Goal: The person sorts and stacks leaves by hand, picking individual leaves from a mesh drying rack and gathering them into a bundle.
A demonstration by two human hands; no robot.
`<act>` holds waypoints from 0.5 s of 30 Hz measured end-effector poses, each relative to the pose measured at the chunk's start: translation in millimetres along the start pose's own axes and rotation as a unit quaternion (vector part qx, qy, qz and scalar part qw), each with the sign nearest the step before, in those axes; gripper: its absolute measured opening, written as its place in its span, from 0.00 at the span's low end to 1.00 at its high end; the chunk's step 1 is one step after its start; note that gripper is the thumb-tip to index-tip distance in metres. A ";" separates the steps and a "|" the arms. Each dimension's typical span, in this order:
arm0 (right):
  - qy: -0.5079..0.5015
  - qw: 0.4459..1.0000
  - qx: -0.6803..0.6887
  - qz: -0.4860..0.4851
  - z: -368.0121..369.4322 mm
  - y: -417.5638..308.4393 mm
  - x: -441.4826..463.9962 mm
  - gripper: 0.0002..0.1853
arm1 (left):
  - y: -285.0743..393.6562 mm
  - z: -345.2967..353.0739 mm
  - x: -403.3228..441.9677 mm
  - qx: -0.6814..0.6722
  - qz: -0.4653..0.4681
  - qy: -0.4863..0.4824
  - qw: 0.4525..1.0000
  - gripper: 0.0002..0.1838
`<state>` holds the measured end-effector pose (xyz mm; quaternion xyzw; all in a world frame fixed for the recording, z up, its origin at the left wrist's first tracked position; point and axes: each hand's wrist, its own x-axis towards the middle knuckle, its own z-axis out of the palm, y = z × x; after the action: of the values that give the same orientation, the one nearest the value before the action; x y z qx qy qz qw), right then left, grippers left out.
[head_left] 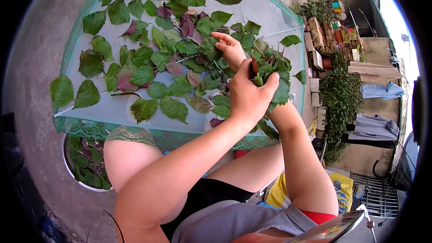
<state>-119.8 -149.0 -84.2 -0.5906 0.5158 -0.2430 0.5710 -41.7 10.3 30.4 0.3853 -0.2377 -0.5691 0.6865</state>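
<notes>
My left hand [253,93] is closed around a thick bundle of green perilla leaves [275,69], stacked and partly rolled, with stems and serrated edges showing at the top. Crossing behind the bundle, my right arm reaches left, and my right hand [231,50] is over the loose leaves. Its thumb and index finger are apart near a dark green perilla leaf [209,48]; whether they touch it is hard to tell. Many more green and purple leaves lie scattered on a pale mesh cover [270,11] with green lace trim. The bundle partly hides my right wrist.
Below the cover's left corner, a round white-rimmed basin [72,171] holds dark leaves. Thin rods of the cover's frame [67,109] run under the mesh. At right are a yellow bag [343,191], climbing plants [339,108], bricks and hanging clothes [380,91].
</notes>
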 end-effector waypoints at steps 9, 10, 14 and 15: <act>-0.022 0.987 0.137 0.077 -0.7 -5.8 -0.4 0.21 | 1.1 -0.3 0.2 0.005 -0.006 0.001 1.000 0.11; -0.022 0.987 0.137 0.077 -1.5 -6.2 -0.6 0.21 | 1.2 -0.4 0.3 0.007 -0.006 0.002 1.000 0.12; -0.055 0.982 0.162 0.077 -4.9 -7.5 -1.5 0.22 | 1.8 -0.4 -0.1 -0.002 -0.001 -0.001 1.000 0.12; -0.068 0.980 0.170 0.078 -6.1 -7.2 -1.6 0.22 | 1.8 -0.5 -0.2 -0.007 0.000 -0.003 1.000 0.12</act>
<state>-123.3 -151.5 -75.6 -0.4586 0.4713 -0.2411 0.7138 -40.4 10.7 31.6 0.3787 -0.2363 -0.5716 0.6885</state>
